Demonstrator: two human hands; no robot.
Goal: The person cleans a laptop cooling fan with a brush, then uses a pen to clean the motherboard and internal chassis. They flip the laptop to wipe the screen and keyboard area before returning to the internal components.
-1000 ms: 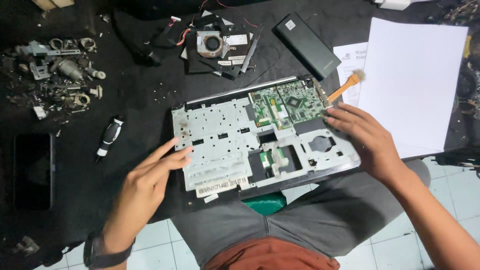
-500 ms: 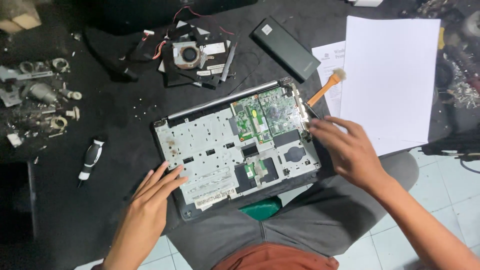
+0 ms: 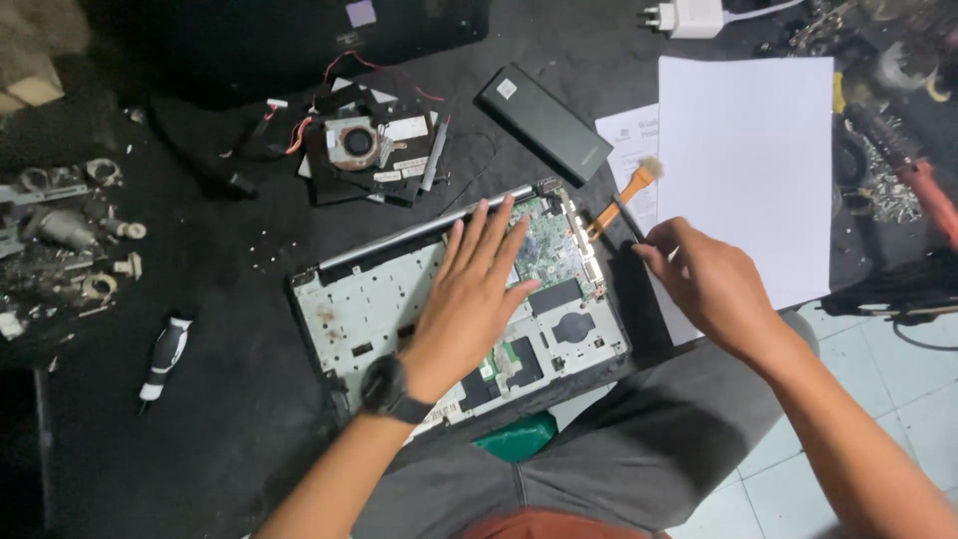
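while the left hand (image 3: 469, 299) lies flat, fingers spread, on the opened laptop (image 3: 369, 299), the right hand (image 3: 714, 284) sits nearer the orange-handled brush (image 3: 624, 200), fingertips pinched together just below its slanting handle.

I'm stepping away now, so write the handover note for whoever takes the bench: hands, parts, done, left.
Left hand: flat on the opened laptop, fingers spread toward the green board.
Right hand: at the laptop's right edge, fingertips on a thin dark tool beside the orange brush; grip unclear.
Done: cover off, fan unit out and lying above the laptop.
Left: board is in the chassis. Screwdriver lies to the left.
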